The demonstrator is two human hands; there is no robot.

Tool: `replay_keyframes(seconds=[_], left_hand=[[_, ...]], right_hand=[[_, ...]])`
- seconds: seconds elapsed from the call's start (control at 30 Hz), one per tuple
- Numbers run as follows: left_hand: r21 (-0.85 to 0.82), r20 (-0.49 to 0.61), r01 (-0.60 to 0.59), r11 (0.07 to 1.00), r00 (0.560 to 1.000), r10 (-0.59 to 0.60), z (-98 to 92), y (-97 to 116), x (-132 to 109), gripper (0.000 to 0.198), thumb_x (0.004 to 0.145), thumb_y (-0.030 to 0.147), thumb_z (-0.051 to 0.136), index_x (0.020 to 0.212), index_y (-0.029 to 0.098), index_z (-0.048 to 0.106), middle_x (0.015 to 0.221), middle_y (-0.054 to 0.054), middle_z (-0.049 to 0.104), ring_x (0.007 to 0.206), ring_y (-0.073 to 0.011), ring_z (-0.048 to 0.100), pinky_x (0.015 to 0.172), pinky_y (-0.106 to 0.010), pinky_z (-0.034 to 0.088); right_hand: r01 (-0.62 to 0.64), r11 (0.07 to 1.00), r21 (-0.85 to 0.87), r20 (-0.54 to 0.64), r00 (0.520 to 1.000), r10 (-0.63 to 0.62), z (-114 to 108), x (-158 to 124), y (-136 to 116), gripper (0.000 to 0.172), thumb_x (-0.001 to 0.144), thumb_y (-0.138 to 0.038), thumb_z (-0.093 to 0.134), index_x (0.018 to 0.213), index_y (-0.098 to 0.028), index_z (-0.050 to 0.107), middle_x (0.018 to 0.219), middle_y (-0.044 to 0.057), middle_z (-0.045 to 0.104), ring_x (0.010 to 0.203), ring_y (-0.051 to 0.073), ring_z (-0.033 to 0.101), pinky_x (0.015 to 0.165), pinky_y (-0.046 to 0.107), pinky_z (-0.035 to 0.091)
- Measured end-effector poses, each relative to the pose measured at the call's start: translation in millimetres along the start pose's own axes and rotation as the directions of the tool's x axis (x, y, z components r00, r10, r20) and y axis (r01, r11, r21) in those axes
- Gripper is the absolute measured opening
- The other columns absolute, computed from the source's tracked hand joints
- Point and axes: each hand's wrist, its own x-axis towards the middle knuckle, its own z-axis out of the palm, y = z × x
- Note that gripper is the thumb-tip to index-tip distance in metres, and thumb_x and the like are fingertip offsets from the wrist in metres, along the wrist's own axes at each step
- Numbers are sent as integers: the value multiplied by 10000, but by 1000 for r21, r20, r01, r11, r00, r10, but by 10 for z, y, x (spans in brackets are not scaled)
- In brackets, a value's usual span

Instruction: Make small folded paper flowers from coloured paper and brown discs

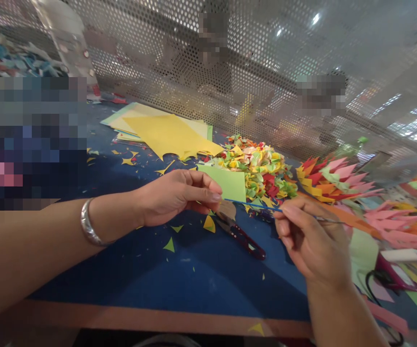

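Observation:
My left hand (182, 195), with a silver bangle (89, 222) on its wrist, pinches one end of a thin blue strip (253, 205). The strip runs across to my right hand (311, 233), whose fingers close on its other end; a thin metallic thing (327, 220) also shows at those fingers. Just behind the strip lies a light green paper sheet (226, 182). Dark-handled scissors (242, 238) rest on the blue table below the strip, between my hands. A pile of small folded coloured papers (262, 168) sits behind my right hand.
Yellow paper (172, 132) with cut edges lies on stacked sheets at the back. Paper scraps (170, 245) dot the blue table (194, 289). Spiky paper pieces (333, 178) and a purple tool (396, 274) with a black cord are at right. A perforated metal panel (150, 53) stands behind.

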Motion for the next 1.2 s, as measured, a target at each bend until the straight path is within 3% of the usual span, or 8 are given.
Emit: replay_keyframes(seconds=[0.63,0.9,1.2], left_hand=[[22,20,-75,997,997,75,15,-56,23,101,774,109,771,799,135,677,719,2,706,648,-61,654,640,-138,515],[-16,47,-96,995,994,97,56,-68,5,157,767,86,763,862,135,649,735,-1,692,688,-79,659,672,-174,503],[47,-5,-177,983,984,177,92,-157,-11,262,751,124,794,955,159,634,825,31,636,756,-58,598,729,-179,469]], right_hand=[[48,998,-51,74,996,-44,-35,-20,49,191,910,-255,665,747,-177,724,569,-35,575,407,33,490,348,109,358],[50,994,-102,76,996,-42,-34,-45,59,187,912,-264,666,753,-181,717,556,-39,570,396,35,489,340,117,340],[214,953,-215,78,976,-202,67,-108,4,220,919,-228,635,708,-181,675,589,-31,575,407,52,492,359,160,352]])
